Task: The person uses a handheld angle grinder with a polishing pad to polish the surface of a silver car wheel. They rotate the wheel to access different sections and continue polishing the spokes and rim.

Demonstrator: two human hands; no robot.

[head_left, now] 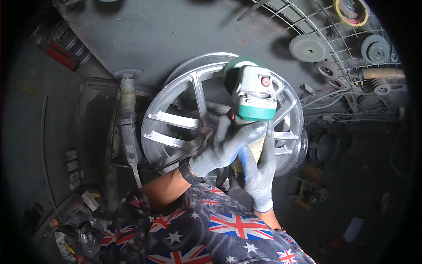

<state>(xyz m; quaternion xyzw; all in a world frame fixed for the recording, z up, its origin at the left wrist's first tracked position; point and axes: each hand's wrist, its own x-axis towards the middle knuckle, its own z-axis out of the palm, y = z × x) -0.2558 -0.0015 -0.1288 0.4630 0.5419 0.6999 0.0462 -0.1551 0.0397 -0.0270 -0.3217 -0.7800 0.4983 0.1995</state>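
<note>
An angle grinder point(256, 99) with a white and green head is held in both hands above a silver alloy wheel point(169, 118). Its green disc point(229, 72) lies over the wheel's far rim; I cannot tell whether it touches. My left hand point(225, 147), in a grey glove and with a dark watch at the wrist, is closed around the grinder's body just behind the head. Nearer to me, my right hand point(260, 176), also gloved, wraps the yellowish rear body. The wheel's spokes show beside the tool, while its hub is partly hidden by my left hand.
A wire grid point(303, 20) at the far right has a grey abrasive wheel point(309, 48) and a yellow-rimmed roll point(351, 11) by it. Cables point(334, 99) run below. Left of the alloy wheel stands a metal post point(128, 99); clutter lies lower left.
</note>
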